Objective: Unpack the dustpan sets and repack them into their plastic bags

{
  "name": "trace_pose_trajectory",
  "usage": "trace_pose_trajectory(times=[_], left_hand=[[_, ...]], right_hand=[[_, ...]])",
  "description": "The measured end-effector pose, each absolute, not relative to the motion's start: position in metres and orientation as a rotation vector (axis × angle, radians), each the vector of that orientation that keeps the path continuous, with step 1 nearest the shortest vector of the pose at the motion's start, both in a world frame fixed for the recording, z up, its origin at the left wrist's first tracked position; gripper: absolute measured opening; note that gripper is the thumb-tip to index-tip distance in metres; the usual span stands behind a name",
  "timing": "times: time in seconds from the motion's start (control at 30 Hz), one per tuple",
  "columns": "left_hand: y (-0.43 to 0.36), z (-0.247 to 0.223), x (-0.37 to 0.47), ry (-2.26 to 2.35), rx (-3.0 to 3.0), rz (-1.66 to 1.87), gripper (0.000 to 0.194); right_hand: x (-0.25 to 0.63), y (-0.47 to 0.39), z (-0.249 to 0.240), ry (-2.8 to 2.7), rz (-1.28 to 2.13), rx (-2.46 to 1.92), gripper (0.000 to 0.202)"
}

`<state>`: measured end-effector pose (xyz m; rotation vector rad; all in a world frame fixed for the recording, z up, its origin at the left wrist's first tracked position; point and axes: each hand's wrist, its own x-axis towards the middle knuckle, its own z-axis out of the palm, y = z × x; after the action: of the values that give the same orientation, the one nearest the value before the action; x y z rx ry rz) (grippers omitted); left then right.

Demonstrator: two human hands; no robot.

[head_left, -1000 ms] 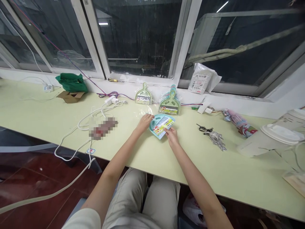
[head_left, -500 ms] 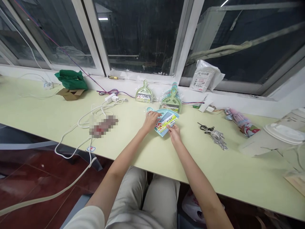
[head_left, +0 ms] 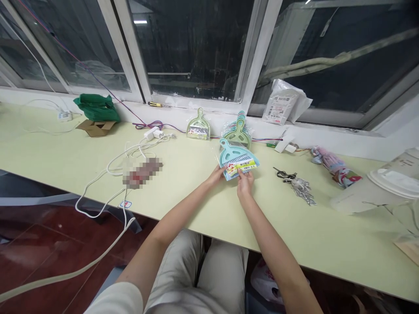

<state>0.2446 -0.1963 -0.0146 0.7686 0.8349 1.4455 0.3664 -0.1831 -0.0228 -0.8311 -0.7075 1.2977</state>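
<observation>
since a sec ago both hands, left (head_left: 218,175) and right (head_left: 245,182), tipped the small blue plastic dustpan set (head_left: 238,159) upright, pinching its bottom edge; green packaged ones (head_left: 236,134) wait behind.

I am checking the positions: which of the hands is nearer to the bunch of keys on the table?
Right. The right hand is just left of the keys; the left hand lies farther left, beyond the blue dustpan.

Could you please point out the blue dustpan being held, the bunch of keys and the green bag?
blue dustpan (head_left: 236,155): head view, on the scoop's upper face below the handle.
bunch of keys (head_left: 296,184): head view, on the silvery cluster.
green bag (head_left: 97,109): head view, on the middle of the crumpled cloth.
</observation>
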Motion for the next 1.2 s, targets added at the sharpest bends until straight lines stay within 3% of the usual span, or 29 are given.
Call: trace_pose_trajectory(times=[0.2, 0.43, 0.63, 0.83, 1.0, 1.2], left_hand=[[-0.195, -0.024, 0.258, 0.742, 0.726, 1.469, 0.036], [-0.198, -0.031, 0.269, 0.656, 0.773, 1.296, 0.044], [-0.194, -0.022, 0.254, 0.733, 0.8, 1.526, 0.047], [-0.2, -0.031, 0.262, 0.704, 0.91, 1.332, 0.058], [-0.193, -0.026, 0.258, 0.692, 0.884, 1.504, 0.051], [-0.201, -0.025, 0.251, 0.789, 0.978, 1.478, 0.064]], right_hand=[[0.365, -0.183, -0.023, -0.678, 1.238, -0.84, 0.058], [0.37, -0.179, -0.023, -0.646, 1.143, -0.864, 0.052], [0.366, -0.179, -0.024, -0.713, 1.229, -0.863, 0.055], [0.37, -0.176, -0.023, -0.658, 1.204, -0.848, 0.049], [0.371, -0.176, -0.019, -0.691, 1.273, -0.803, 0.055], [0.372, -0.179, -0.016, -0.828, 1.309, -0.809, 0.058]])
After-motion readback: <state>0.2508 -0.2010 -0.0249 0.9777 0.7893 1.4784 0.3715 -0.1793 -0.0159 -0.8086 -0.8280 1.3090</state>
